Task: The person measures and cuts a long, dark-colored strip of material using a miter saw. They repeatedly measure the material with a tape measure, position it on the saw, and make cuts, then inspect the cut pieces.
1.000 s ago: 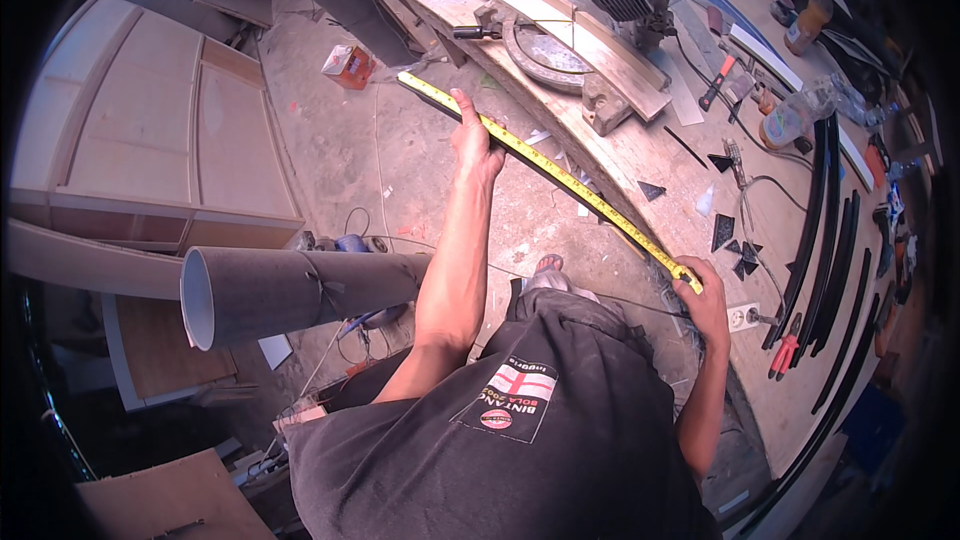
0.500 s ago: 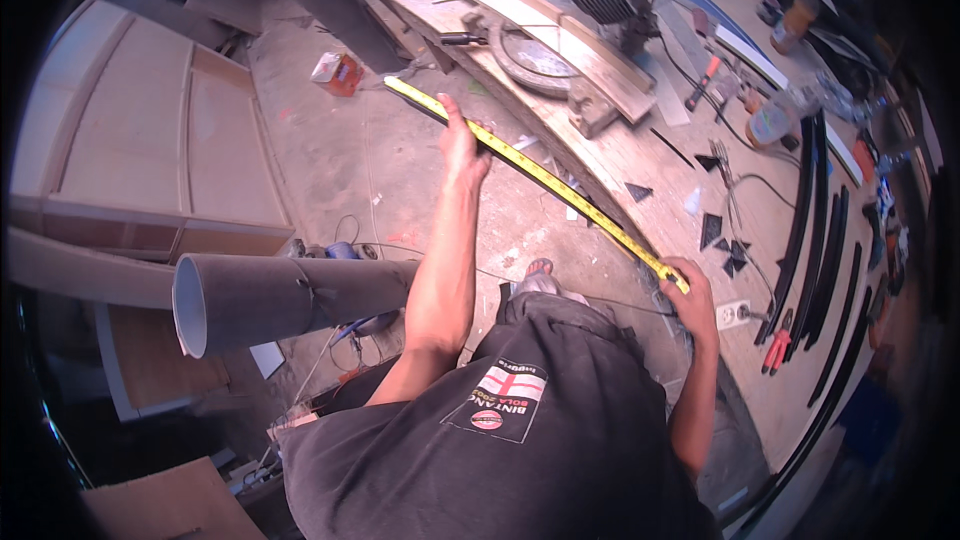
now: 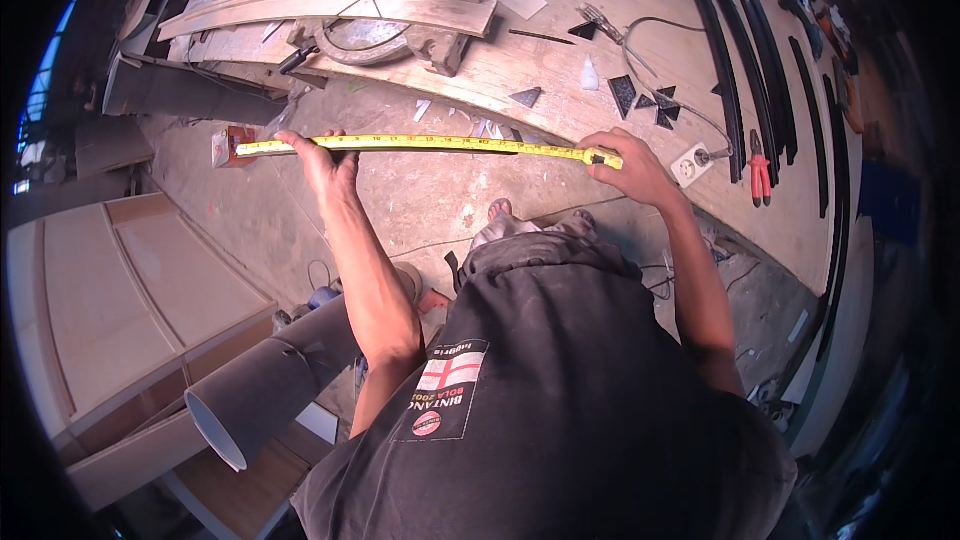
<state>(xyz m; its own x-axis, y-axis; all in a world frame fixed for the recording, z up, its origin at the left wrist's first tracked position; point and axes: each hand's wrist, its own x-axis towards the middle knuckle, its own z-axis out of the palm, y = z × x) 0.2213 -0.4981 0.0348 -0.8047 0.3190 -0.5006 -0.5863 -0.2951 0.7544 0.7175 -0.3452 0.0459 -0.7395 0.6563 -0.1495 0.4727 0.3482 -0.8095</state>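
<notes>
A yellow tape measure (image 3: 450,142) is pulled out nearly level between my hands, above the floor. Along its lower edge shows a thin dark strip (image 3: 490,151), which stops short of my right hand. My left hand (image 3: 328,170) is closed around the tape and strip near the tape's left end, which pokes out past the thumb. At the tape's other end, beside the workbench edge, my right hand (image 3: 635,175) has its fingers closed on the tape. Whether a case sits in that palm is hidden.
On the workbench (image 3: 560,75) lie red-handled pliers (image 3: 760,175), a white socket block (image 3: 690,166), long black strips (image 3: 720,70), dark triangular offcuts (image 3: 622,96) and curved wooden boards (image 3: 330,5). A rolled grey sheet (image 3: 270,375) and wooden cabinet (image 3: 130,280) stand at the left.
My view has turned rightward. The tape, slanted before, now runs nearly level across the front of me, with both hands still holding it.
</notes>
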